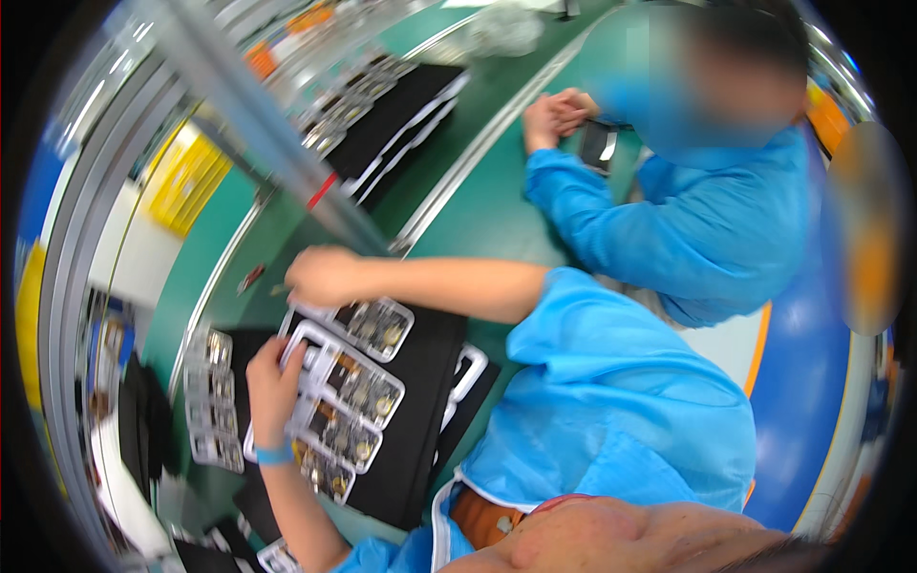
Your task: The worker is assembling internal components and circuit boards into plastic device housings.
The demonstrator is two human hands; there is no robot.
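White-framed clear trays (341, 382) with small metallic parts in their pockets lie side by side on black sheet material (420, 420). My left hand (274, 384), with a blue band at its wrist, rests at the left end of these trays, its thumb and forefinger apart. Farther off, my right hand (323, 275) is closed beyond the far tray (380, 328). A small thin tip shows at its fingers; what it belongs to is hidden. Near that hand a small red-handled item (251, 278) lies on the green table (212, 277).
A metal post (272, 124) with red tape rises beyond my right hand. More clear trays (214, 401) stand left of my left hand. Farther back are a black stack (392, 124) and a yellow basket (190, 180). A co-worker in blue (669, 229) sits at the right, hands together.
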